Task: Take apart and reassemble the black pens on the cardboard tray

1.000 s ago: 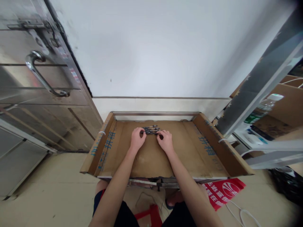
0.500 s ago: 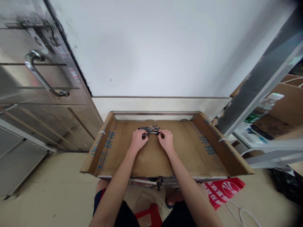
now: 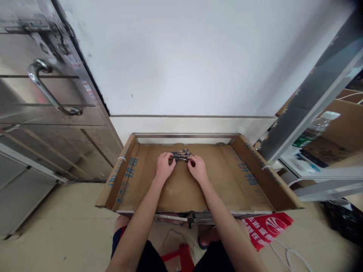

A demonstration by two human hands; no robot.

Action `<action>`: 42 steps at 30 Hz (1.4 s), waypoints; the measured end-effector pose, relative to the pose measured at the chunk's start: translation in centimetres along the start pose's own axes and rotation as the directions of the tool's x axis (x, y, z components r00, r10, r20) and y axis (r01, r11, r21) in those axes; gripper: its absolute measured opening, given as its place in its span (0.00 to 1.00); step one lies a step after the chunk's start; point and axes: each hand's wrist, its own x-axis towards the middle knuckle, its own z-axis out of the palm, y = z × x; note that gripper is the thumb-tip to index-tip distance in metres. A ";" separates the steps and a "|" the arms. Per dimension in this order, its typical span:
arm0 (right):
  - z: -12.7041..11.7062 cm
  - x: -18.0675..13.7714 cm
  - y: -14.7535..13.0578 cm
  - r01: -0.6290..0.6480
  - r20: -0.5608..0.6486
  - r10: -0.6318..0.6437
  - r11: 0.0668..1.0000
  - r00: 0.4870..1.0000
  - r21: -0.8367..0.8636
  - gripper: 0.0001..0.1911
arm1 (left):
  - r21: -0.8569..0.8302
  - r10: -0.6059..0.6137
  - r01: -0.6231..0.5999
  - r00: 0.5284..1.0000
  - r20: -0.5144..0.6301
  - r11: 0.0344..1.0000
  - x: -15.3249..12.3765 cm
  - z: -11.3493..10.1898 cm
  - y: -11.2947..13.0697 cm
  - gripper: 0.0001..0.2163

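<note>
Several slim dark pens (image 3: 183, 152) with shiny parts lie in a loose bunch, mostly side by side, on the cardboard near the middle. My left hand (image 3: 165, 166) is at their left end, thumb and fingers curled in a pinch around the pens nearest me. On the opposite end, my right hand (image 3: 197, 168) pinches at the tips, with its thumb and forefinger closed together. The fingers hide both ends of the nearest pens, so I cannot tell how many are gripped.
The pens lie in a cardboard-lined tray (image 3: 256, 172) with raised sides, set against a white wall (image 3: 181, 60). A metal door (image 3: 56, 113) with a handle stands at left. At right are a shelf with a plastic bottle (image 3: 316, 128) and a red printed sheet (image 3: 269, 228).
Both hands have shifted very slightly to the left and away from me. The nearest pens now sit closer against the bunch. The tray and surroundings look the same.
</note>
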 end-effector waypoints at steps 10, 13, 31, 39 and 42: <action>-0.2 -0.1 -0.5 0.068 0.056 -0.067 0.998 0.996 -0.018 0.11 | -0.106 0.132 -0.126 0.990 0.055 0.986 0.3 0.3 -0.4 0.05; -0.2 -0.1 -0.6 0.074 0.056 -0.073 0.997 0.996 -0.021 0.11 | -0.117 0.158 -0.150 0.985 0.067 0.982 0.3 0.3 -0.4 0.04; -0.6 0.1 0.5 -0.254 -0.270 0.337 0.919 0.902 0.301 0.16 | -0.140 0.203 -0.185 0.972 0.120 0.973 0.1 0.2 0.0 0.06; -0.7 0.2 -0.4 -0.217 -0.200 0.291 0.921 0.936 0.324 0.14 | -0.038 0.186 -0.182 0.959 0.213 0.983 -0.2 0.3 -0.3 0.04; -0.6 0.2 -0.5 -0.205 -0.162 0.263 0.930 0.951 0.304 0.12 | -0.047 0.189 -0.183 0.959 0.213 0.982 -0.2 0.3 -0.1 0.04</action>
